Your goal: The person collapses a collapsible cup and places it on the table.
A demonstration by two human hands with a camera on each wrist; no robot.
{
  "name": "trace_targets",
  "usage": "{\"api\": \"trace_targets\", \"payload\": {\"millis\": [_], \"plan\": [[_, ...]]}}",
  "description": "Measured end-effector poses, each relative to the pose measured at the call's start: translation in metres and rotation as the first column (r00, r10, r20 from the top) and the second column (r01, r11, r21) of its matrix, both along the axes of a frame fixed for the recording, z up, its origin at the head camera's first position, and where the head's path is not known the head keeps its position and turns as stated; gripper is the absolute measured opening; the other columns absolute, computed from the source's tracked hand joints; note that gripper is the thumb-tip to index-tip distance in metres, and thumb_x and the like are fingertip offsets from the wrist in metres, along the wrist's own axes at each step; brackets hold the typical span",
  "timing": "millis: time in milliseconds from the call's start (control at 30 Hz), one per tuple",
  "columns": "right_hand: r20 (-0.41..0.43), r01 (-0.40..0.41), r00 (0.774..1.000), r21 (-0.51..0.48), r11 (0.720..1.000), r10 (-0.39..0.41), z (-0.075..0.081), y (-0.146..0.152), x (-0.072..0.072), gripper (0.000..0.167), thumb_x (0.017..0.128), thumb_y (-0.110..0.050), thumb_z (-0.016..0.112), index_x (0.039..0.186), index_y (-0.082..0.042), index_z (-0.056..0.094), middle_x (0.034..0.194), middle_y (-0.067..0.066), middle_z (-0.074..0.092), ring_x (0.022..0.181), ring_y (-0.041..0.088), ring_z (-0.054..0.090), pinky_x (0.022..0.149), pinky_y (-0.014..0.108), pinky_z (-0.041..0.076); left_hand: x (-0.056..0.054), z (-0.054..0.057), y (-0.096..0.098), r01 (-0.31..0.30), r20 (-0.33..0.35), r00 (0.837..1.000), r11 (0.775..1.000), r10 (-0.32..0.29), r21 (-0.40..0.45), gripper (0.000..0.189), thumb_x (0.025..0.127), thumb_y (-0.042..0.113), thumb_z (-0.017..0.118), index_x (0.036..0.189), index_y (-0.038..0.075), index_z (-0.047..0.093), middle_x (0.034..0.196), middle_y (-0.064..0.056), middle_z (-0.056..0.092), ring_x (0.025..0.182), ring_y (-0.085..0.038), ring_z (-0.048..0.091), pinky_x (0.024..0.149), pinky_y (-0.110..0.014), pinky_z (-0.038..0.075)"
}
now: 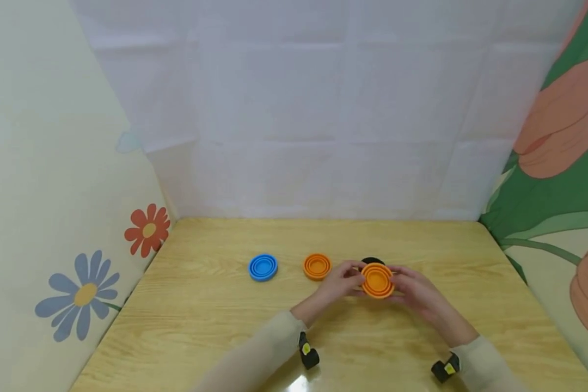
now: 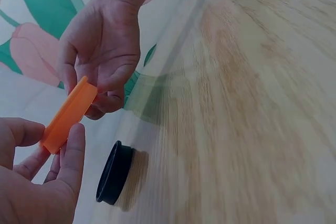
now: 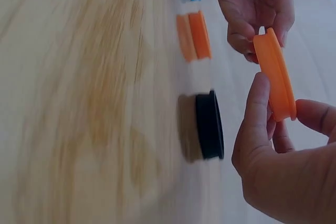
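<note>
An orange collapsible cup (image 1: pixel 377 281), folded flat into rings, is held up over the table between both hands. My left hand (image 1: pixel 342 281) pinches its left edge with thumb and fingers. On the opposite edge, my right hand (image 1: pixel 420 289) grips it the same way. In both wrist views the held orange cup (image 2: pixel 71 116) is seen side-on, clear of the wood. A black collapsible cup (image 3: pixel 210 125) sits on the table just beyond it, mostly covered by the held cup in the head view.
To the left on the wooden table (image 1: pixel 201 305) lie a second orange collapsible cup (image 1: pixel 317 267) and a blue one (image 1: pixel 262 267), both folded flat, in a row with the black one. A white cloth (image 1: pixel 323 109) hangs behind, with flower-patterned panels at either side.
</note>
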State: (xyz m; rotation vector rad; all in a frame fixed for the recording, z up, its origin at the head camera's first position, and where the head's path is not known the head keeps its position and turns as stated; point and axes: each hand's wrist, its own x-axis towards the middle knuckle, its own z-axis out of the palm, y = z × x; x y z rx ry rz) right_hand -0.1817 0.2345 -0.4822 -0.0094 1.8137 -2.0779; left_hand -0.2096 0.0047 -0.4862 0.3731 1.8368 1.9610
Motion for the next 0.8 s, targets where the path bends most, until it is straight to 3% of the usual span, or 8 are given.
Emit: {"api": "trace_targets", "payload": {"millis": [233, 500, 800], "plan": [[0.004, 0.007, 1.000, 0.020, 1.000, -0.007, -0.007, 0.026, -0.006, 0.051, 0.105, -0.014, 0.051, 0.149, 0.008, 0.036, 0.119, -0.004, 0.064, 0.106, 0.010, 0.064, 0.091, 0.037, 0.058, -0.006, -0.008, 0.027, -0.009, 0.000, 1.000, 1.000, 0.009, -0.028, 0.033, 0.099, 0.004, 0.062, 0.132, 0.000, 0.060, 0.103, -0.010, 0.061, 0.084, -0.015, 0.064, 0.081, -0.039, 0.062], [-0.007, 0.012, 1.000, 0.034, 0.999, -0.012, -0.002, 0.055, -0.013, 0.051, 0.105, -0.013, 0.049, 0.149, 0.009, 0.034, 0.114, -0.008, 0.065, 0.103, 0.008, 0.065, 0.089, 0.034, 0.058, -0.009, 0.002, 0.058, -0.017, 0.008, 1.000, 0.997, 0.018, -0.072, 0.036, 0.100, 0.004, 0.061, 0.136, 0.003, 0.058, 0.103, -0.008, 0.061, 0.084, -0.015, 0.067, 0.085, -0.039, 0.061], [0.009, 0.012, 1.000, 0.041, 0.999, -0.013, 0.001, 0.081, -0.018, 0.039, 0.106, -0.013, 0.050, 0.142, 0.000, 0.048, 0.111, -0.009, 0.066, 0.101, 0.009, 0.065, 0.087, 0.033, 0.059, -0.014, 0.006, 0.086, -0.041, 0.027, 0.999, 0.991, 0.045, -0.127, 0.036, 0.099, 0.003, 0.062, 0.135, 0.007, 0.060, 0.100, -0.008, 0.063, 0.086, -0.020, 0.069, 0.085, -0.041, 0.061]]}}
